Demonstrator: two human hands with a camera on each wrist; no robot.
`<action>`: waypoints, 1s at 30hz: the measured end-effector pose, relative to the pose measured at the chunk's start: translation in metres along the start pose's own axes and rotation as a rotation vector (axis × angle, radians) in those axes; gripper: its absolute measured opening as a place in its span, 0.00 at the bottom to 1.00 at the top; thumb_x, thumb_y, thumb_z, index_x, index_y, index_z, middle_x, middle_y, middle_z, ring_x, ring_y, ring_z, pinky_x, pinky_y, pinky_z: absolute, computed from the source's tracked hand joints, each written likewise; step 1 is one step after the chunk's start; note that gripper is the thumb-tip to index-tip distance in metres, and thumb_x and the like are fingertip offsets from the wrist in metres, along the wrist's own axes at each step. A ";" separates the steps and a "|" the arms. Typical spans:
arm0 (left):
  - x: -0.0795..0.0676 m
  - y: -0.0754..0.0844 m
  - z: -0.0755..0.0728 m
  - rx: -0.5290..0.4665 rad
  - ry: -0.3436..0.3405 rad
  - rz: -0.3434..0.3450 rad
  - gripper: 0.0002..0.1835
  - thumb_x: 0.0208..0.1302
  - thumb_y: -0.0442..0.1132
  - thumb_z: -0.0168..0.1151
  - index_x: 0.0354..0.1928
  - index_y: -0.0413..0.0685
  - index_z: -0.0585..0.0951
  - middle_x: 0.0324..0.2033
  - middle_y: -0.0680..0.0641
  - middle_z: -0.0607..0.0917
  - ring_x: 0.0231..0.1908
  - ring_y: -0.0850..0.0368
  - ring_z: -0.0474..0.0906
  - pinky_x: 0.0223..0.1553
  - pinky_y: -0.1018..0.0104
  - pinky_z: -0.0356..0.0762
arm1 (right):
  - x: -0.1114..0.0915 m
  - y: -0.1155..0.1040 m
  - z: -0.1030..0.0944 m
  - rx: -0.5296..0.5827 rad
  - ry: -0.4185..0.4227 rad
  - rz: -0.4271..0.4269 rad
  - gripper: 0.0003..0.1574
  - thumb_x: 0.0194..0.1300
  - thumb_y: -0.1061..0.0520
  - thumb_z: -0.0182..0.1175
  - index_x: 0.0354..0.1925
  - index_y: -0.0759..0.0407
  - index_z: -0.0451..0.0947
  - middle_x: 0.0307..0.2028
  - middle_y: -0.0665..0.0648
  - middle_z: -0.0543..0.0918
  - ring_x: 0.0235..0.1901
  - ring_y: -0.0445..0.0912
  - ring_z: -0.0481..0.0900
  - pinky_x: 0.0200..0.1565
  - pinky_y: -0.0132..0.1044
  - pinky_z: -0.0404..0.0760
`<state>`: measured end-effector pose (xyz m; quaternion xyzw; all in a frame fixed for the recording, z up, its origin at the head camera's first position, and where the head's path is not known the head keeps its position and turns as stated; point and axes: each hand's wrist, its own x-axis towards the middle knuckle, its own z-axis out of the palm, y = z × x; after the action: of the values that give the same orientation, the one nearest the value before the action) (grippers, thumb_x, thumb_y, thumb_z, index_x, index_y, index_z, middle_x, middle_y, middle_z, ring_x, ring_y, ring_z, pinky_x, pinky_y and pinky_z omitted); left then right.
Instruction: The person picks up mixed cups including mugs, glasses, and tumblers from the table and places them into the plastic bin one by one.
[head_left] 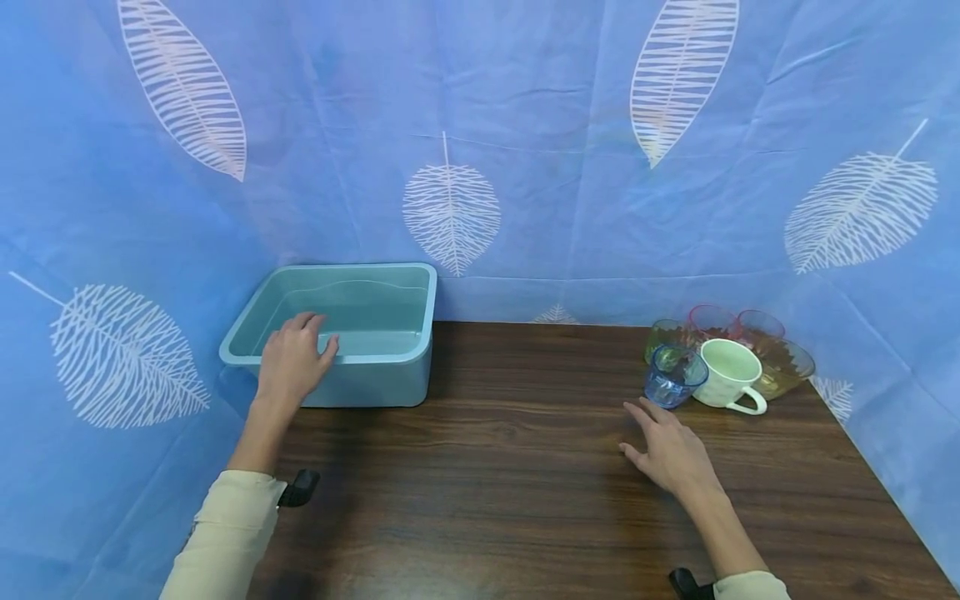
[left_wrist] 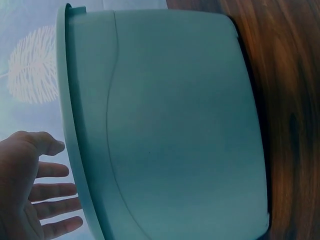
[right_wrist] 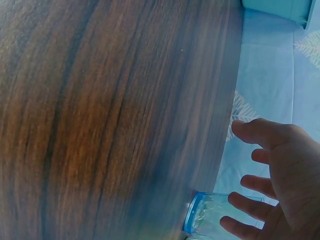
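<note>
My left hand [head_left: 291, 358] hovers at the front rim of a teal plastic basin [head_left: 375, 385], its fingers loosely extended and holding nothing. In the left wrist view, the basin's outer wall [left_wrist: 185, 125] fills most of the picture, with the fingers spread beside its rim. On the right, my right hand [head_left: 671, 454] reaches over the table with relaxed, spread fingers, just in front of a blue glass [head_left: 666, 390]. Touching that glass's side is a pale green mug [head_left: 716, 385], handle to the right. The right wrist view shows the blue glass [right_wrist: 197, 215] beyond the fingertips.
Behind the blue glass and mug stand a green glass [head_left: 658, 335], two pink-rimmed glasses [head_left: 711, 320] and an amber glass bowl [head_left: 791, 371], all grouped closely. The dark wooden table [head_left: 487, 475] meets a blue leaf-patterned cloth [head_left: 525, 208] at its back and sides.
</note>
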<state>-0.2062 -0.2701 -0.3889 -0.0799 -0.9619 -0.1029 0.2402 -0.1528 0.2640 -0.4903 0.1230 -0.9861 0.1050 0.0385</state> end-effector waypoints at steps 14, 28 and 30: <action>0.002 -0.035 -0.007 -0.001 -0.031 -0.087 0.18 0.69 0.27 0.56 0.58 0.23 0.77 0.58 0.22 0.75 0.57 0.22 0.72 0.50 0.27 0.71 | -0.003 0.011 -0.002 -0.020 0.043 -0.023 0.41 0.61 0.52 0.74 0.67 0.66 0.74 0.66 0.75 0.73 0.59 0.73 0.76 0.50 0.67 0.79; 0.001 -0.066 -0.011 -0.008 -0.028 -0.199 0.22 0.66 0.26 0.55 0.61 0.23 0.72 0.63 0.18 0.67 0.63 0.19 0.61 0.58 0.23 0.62 | -0.004 0.018 -0.013 -0.052 0.093 -0.021 0.39 0.61 0.53 0.75 0.66 0.66 0.76 0.66 0.74 0.74 0.61 0.71 0.74 0.53 0.65 0.79; 0.001 -0.068 -0.011 -0.009 -0.036 -0.207 0.22 0.67 0.27 0.55 0.61 0.22 0.72 0.63 0.18 0.67 0.64 0.18 0.61 0.59 0.23 0.62 | -0.006 0.019 -0.014 -0.049 0.098 -0.018 0.39 0.61 0.54 0.75 0.66 0.66 0.76 0.66 0.74 0.74 0.61 0.71 0.75 0.53 0.65 0.79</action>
<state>-0.2165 -0.3386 -0.3899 0.0172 -0.9687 -0.1300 0.2107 -0.1511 0.2859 -0.4812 0.1254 -0.9842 0.0865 0.0905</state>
